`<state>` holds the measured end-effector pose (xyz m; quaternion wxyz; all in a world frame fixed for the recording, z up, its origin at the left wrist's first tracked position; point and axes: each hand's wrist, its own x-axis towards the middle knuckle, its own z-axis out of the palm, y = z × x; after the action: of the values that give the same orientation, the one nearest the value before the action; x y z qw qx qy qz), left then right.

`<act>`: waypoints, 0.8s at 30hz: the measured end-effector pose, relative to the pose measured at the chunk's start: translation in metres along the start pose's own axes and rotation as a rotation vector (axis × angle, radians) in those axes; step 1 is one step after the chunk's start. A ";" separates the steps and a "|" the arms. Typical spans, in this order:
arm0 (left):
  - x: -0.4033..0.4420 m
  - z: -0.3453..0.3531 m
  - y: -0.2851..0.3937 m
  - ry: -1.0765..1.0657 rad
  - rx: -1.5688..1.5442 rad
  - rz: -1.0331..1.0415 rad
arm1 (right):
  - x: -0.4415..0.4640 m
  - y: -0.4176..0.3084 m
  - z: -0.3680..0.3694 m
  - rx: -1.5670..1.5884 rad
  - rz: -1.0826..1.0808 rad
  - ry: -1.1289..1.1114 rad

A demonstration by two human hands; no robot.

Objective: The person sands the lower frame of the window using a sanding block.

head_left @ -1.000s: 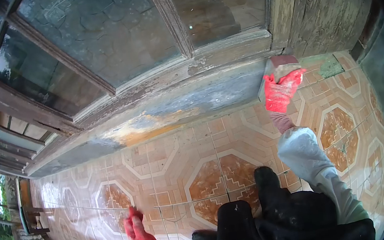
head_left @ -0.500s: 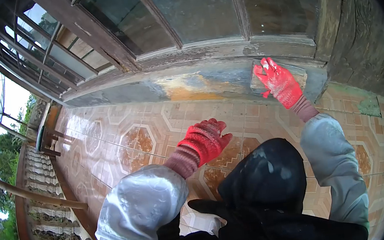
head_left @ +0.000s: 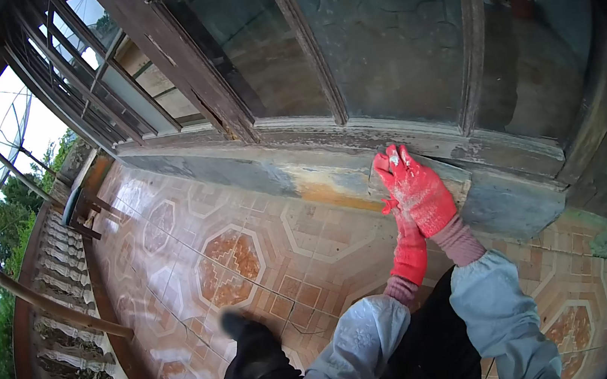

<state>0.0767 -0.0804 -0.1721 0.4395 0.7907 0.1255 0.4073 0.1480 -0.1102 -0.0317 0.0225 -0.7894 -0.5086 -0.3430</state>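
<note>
My right hand (head_left: pixel 425 193), in a red knitted glove with pale smears on the fingertips, is closed over a flat rectangular board (head_left: pixel 461 187). The board lies against the low grey wall (head_left: pixel 502 204) under the window frame, and the glove covers most of it. Just below and partly behind the right hand is my left hand (head_left: pixel 409 246), also red-gloved. The two gloves touch or overlap; the left fingers are hidden, so their grip cannot be made out. Beside the board, the wall has a whitish and orange-yellow patch (head_left: pixel 330 186).
Worn wooden frames hold large glass panes (head_left: pixel 384 43) above the wall. Patterned tiles (head_left: pixel 230 267) cover the floor, where my dark-clad leg (head_left: pixel 261 369) extends. A balustrade (head_left: pixel 73 316) runs along the left, near a bench (head_left: pixel 83 213). A greenish patch (head_left: pixel 604 242) marks the right floor.
My left hand has moved right and up to the right hand. The view has shifted and turned. My right hand remains on the board; a leg now shows at lower left.
</note>
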 end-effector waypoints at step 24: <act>0.119 -0.003 0.056 0.495 -0.129 -0.736 | -0.078 -0.066 0.047 1.806 0.654 -0.408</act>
<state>0.1406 -0.0451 -0.0631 0.5601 0.5432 0.4742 0.4078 0.0986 -0.1218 -0.1324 0.6234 -0.6213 -0.3303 0.3410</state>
